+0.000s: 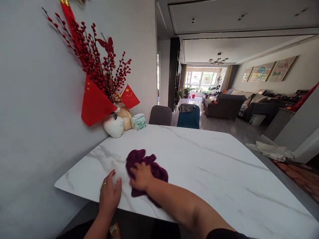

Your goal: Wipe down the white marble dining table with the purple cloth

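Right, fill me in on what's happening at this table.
A person has their right hand on a crumpled purple cloth, which lies on the white marbled table. Their left hand holds nothing and is by the table's near edge, to the left of the cloth. Farther back, near the wall, stand a white vase and a white-and-green box.

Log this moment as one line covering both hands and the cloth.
right hand: on purple cloth | left hand: open, holding nothing | purple cloth: bunched on white marbled table
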Action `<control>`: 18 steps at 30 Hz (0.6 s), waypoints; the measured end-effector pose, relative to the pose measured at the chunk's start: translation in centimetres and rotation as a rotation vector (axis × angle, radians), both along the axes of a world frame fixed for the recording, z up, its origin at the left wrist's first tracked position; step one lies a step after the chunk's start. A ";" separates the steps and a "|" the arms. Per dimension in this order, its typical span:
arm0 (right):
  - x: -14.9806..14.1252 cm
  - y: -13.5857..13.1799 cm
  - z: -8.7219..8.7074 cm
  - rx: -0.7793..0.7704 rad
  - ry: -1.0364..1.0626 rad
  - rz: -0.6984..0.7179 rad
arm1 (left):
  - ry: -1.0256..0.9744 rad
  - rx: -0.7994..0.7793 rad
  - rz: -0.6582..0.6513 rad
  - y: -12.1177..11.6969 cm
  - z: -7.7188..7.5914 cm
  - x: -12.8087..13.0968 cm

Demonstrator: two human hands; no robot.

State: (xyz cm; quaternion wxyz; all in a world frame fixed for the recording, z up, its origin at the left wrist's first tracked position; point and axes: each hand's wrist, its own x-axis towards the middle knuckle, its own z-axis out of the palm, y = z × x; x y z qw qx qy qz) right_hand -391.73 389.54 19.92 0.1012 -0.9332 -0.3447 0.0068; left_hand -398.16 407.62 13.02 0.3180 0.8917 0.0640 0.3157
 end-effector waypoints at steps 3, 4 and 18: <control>-4.1 1.4 -0.2 0.003 -0.003 0.267 | -0.035 -0.040 -0.007 0.4 -0.3 0.3; -5.2 1.0 -0.1 -0.003 0.007 0.334 | -0.036 -0.072 -0.001 0.6 -0.3 0.3; -15.5 -31.1 4.8 0.170 0.275 0.038 | -0.004 0.001 -0.207 -8.6 1.7 -7.6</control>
